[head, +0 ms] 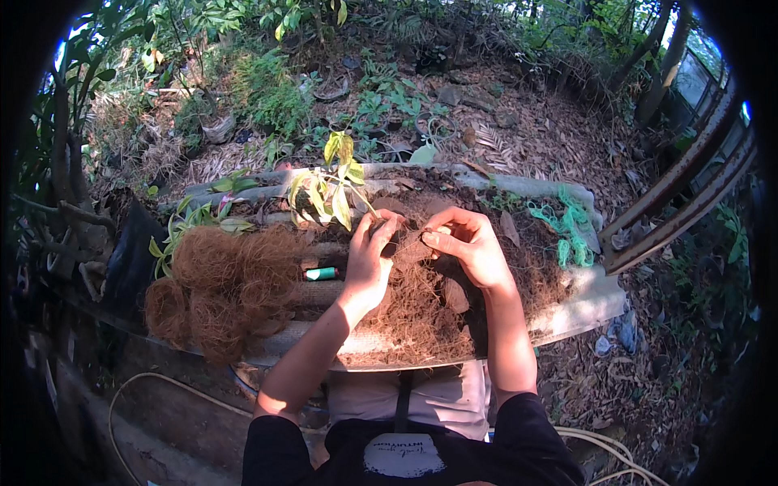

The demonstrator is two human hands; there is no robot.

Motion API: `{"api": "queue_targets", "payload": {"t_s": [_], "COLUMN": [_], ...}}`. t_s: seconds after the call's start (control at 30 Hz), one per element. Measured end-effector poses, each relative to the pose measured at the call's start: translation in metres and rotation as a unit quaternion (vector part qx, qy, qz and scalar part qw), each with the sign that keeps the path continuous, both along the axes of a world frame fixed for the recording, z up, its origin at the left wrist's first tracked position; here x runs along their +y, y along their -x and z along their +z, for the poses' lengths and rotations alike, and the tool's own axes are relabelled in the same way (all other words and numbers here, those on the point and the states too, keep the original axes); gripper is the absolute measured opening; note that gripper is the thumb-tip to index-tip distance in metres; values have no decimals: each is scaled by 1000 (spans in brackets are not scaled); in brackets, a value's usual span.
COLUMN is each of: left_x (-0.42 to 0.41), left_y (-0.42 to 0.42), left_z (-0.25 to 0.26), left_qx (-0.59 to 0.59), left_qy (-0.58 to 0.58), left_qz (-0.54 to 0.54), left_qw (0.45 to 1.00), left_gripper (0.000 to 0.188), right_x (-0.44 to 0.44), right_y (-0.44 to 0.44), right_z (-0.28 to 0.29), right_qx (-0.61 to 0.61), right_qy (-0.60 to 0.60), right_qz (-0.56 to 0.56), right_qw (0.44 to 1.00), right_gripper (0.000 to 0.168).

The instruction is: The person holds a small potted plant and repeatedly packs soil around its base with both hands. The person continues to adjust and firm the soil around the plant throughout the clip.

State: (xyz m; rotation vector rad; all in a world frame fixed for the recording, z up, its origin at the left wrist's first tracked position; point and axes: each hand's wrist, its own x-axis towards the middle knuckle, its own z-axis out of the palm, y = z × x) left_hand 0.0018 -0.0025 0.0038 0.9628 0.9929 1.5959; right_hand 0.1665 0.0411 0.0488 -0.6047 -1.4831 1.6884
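My left hand [372, 258] holds a leafy plant cutting [340, 188] low on its stem. The yellow-green leaves lean up and to the left, and the fingers hide the stem's base. To the right, my right hand [471, 246] pinches thin brown fibre [425, 236] between thumb and forefinger. Loose coconut-like fibre [419, 304] lies beneath both hands, mixed with dark bits. A spool of green thread [321, 274] rests just left of my left wrist. Further left sits a pile of brown fibre bundles [234, 285].
A corrugated sheet [574, 297] forms the work surface. Tangled green netting or twine [571, 225] lies at its right end, near rusty metal bars [674, 182]. More leafy cuttings [191, 225] stand behind the fibre pile. A hose [176, 381] curves over the ground.
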Motion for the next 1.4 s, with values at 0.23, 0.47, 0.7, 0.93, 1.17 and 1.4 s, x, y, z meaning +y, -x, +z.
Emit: {"api": "queue_targets", "payload": {"t_s": [0.23,0.47,0.7,0.93,1.17,1.4], "left_x": [-10,-8,-8,-8,-10,-13], "left_y": [-8,-4,-13,-17,-10,-16], "left_z": [13,-2,14,12,0,8], "left_qx": [-157,-135,-62,-36,137,80], "left_qy": [28,-16,-48,-15,-92,-72], "left_qz": [-30,-64,-72,-10,34,66], "left_qw": [987,989,994,999,986,992], "left_gripper": [15,27,42,43,62,29], "right_x": [5,1,-2,-4,-16,-27], "right_y": [-1,0,10,20,40,53], "right_z": [-2,-1,-8,-13,-22,-25], "right_qx": [-14,-1,-13,-47,-21,59], "right_qy": [-19,-25,-49,-135,-127,-72], "right_qz": [-82,-6,-35,-64,19,-32], "right_qw": [996,1000,998,988,992,995], "right_gripper": [13,11,10,22,48,41]}}
